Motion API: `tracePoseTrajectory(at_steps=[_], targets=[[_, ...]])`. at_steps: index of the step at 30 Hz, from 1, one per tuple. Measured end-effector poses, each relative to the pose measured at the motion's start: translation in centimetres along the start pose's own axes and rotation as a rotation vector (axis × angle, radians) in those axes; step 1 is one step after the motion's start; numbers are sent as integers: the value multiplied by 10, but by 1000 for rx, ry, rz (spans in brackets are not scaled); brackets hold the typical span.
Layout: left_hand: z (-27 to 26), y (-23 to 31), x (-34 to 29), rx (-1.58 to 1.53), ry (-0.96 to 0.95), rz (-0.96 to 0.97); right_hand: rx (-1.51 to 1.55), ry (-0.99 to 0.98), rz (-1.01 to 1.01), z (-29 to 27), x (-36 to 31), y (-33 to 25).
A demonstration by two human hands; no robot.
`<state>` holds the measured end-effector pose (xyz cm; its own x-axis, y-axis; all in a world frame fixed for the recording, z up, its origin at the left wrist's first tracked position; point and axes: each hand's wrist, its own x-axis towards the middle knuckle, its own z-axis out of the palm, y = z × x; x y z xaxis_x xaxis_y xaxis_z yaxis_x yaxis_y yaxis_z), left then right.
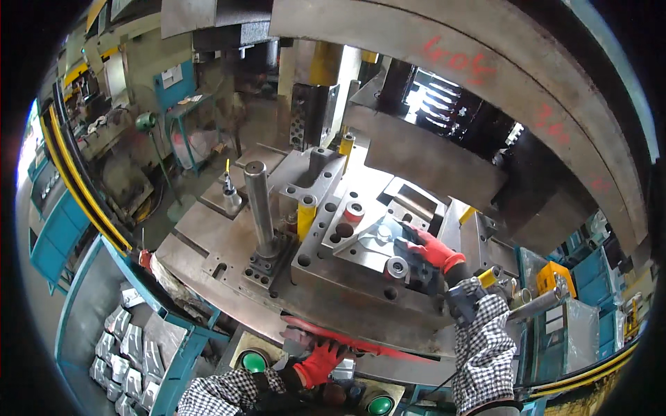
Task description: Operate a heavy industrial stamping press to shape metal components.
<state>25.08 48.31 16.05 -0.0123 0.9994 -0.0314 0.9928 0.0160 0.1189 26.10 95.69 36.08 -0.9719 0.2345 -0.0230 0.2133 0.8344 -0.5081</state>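
Note:
My right hand [436, 254], in a red glove with dark fingers, reaches over the steel die [347, 267]. Its fingers close on the edge of a shiny sheet-metal part [380, 236] lying among the round posts on top of the die. Down at the front edge of the press table, my left hand [320, 362] wears the same kind of glove. Its fingers look spread, with nothing plainly held in them. It rests beside a red strip [361, 342], between two green push buttons, the left one [253, 360] and the right one [380, 405].
A thick steel guide post [259, 208] stands left of the die. The heavy upper press block [444, 48] hangs overhead. At lower left, a teal-framed bin [76, 319] holds several formed metal parts [130, 347]. An orange box [555, 279] sits at the right.

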Motion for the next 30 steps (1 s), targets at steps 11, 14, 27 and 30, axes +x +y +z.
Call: tracePoseTrajectory(at_steps=[11,14,27,30], targets=[[-29,0,8,69,-28,95,-114,616,-2,48,-31,-57],[-35,8,6,145,6,86,627,682,46,44,-95,-60],[-35,-42,-49,-160,102,78,587,85,802,214,-506,-46],[-76,-47,-84,-228,218,-45,529,12,863,291,-571,-15]])
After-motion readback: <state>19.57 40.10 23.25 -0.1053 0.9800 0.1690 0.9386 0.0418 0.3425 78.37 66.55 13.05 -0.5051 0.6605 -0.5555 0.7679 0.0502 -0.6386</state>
